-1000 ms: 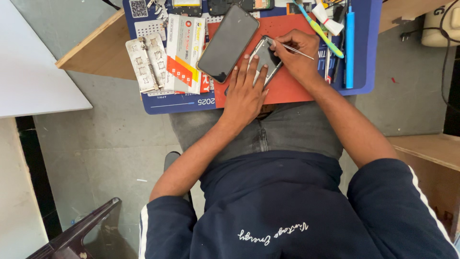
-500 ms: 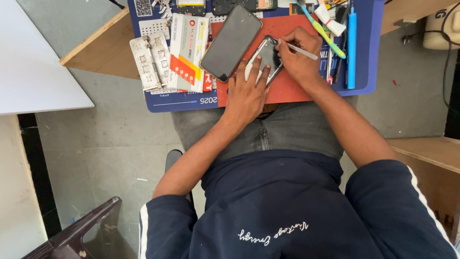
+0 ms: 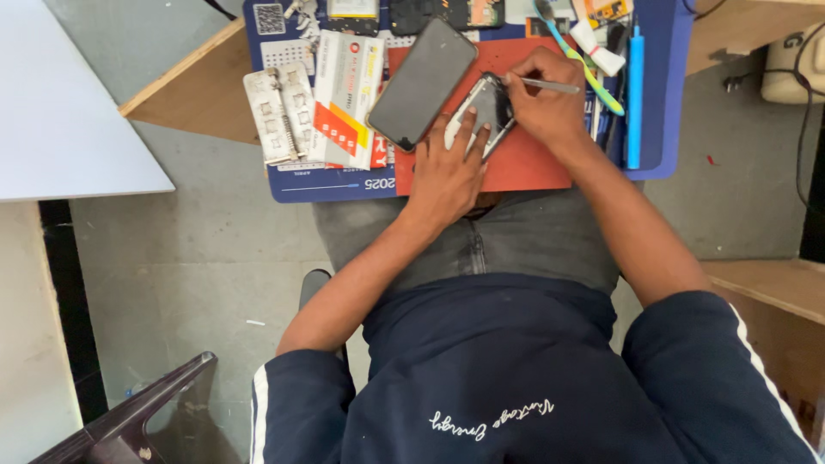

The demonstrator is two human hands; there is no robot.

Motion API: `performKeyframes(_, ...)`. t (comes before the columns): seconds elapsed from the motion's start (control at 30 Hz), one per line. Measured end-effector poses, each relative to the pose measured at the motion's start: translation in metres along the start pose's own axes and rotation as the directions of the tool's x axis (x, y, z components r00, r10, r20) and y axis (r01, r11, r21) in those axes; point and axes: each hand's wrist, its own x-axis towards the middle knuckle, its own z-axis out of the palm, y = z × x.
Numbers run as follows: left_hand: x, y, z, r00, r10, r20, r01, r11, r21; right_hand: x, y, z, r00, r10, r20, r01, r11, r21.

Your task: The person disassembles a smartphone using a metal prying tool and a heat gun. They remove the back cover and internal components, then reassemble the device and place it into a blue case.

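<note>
A seated person bends over a small wooden workbench [image 3: 185,107] covered by a blue mat [image 3: 662,103], with a red pad [image 3: 524,159] laid on top of it. The left hand [image 3: 447,172] lies flat on the red pad, fingers spread and pressing on the near edge of an opened phone frame [image 3: 483,107]. The right hand [image 3: 550,103], just right of the frame, has its fingers pinched around a thin metal tool [image 3: 550,85] whose tip meets the frame's far edge. A dark phone screen [image 3: 423,82] lies tilted just left of the frame. Farther left sit a white and red packet [image 3: 344,99] and a grey metal stencil plate [image 3: 279,112]. A blue pen-shaped tool [image 3: 635,94] lies to the right of the hands.
</note>
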Motion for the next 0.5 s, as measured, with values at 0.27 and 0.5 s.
performKeyframes(0.27, -0.003, 0.001, -0.006, 0.999, -0.002, -0.034, 0.001, 1.000, -0.027, 0.003, -0.016, 0.003, 0.996, -0.082, 0.022, 0.084, 0.995, -0.060)
performKeyframes(0.5, -0.007, 0.003, -0.015, 0.999, -0.010, -0.033, 0.009, 1.000, -0.004, 0.009, -0.028, -0.004, 0.998, -0.020, 0.059, 0.037, 0.953, -0.301)
